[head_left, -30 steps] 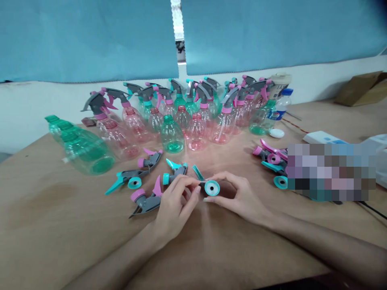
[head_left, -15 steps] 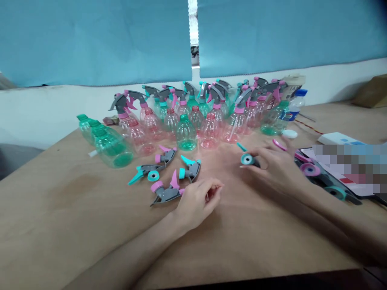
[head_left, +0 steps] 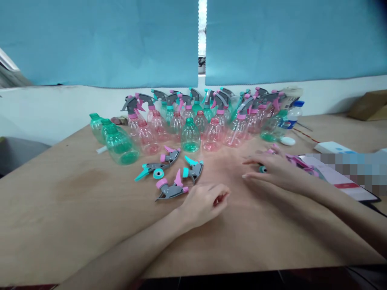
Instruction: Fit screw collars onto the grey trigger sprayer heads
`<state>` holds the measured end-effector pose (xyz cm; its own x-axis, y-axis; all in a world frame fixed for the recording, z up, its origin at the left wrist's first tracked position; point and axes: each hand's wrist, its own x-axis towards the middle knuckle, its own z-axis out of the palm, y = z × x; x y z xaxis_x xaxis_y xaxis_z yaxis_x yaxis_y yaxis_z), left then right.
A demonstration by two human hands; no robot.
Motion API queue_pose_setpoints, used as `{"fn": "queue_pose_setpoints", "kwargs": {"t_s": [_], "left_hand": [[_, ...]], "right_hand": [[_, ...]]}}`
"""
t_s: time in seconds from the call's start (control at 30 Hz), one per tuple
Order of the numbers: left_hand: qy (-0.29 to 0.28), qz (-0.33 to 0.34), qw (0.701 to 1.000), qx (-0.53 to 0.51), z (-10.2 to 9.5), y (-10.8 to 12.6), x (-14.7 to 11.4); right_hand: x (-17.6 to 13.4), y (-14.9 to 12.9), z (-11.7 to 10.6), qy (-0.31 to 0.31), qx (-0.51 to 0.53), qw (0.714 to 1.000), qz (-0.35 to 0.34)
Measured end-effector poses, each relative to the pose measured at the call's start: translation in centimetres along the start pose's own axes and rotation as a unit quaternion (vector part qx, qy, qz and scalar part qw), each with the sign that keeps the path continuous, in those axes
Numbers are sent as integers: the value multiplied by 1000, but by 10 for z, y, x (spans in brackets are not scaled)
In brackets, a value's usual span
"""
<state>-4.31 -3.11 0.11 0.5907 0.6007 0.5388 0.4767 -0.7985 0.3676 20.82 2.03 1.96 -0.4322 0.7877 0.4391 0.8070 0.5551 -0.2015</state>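
Note:
My left hand (head_left: 205, 204) rests low over the table with its fingers curled closed, and nothing shows in them. Just left of it lie a pink-and-grey trigger sprayer head (head_left: 171, 189) and a teal-and-grey one (head_left: 193, 170). Two more sprayer heads lie behind these, one teal (head_left: 151, 170), one pink (head_left: 171, 156). On the right, my right hand (head_left: 276, 170) has thumb and fingers spread apart. Under its palm is another teal sprayer head (head_left: 263, 169), partly hidden by the hand. Pink sprayer heads (head_left: 302, 164) lie beyond that hand, partly covered.
Open-necked green bottles (head_left: 121, 149) and pink bottles (head_left: 212, 137) stand in front of rows of bottles with sprayers (head_left: 240, 121). At right are a blue-capped bottle (head_left: 293, 114), a white oval object (head_left: 288, 141), a white box (head_left: 335, 148) and a clipboard (head_left: 353, 191).
My right hand has shifted right, and its fingers have spread from around the teal sprayer head. My left hand remains curled near the same sprayer heads. The camera view has tilted slightly.

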Motion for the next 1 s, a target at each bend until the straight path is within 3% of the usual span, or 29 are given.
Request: {"fn": "queue_pose_setpoints", "kwargs": {"t_s": [0.13,0.23,0.43,0.67,1.0], "left_hand": [[29,91,995,30,0,11,-1],[16,135,990,40,1,19,-1],[13,149,987,61,-1,20,-1],[4,136,988,68,1,15,-4],[-13,119,991,53,5,15,-7]], "right_hand": [[27,-41,15,-80,50,991,-93],[46,-68,27,-96,88,982,-134],[74,-103,55,-79,110,984,-116],[86,-109,75,-98,72,989,-86],[78,-98,78,-88,78,991,-69]]}}
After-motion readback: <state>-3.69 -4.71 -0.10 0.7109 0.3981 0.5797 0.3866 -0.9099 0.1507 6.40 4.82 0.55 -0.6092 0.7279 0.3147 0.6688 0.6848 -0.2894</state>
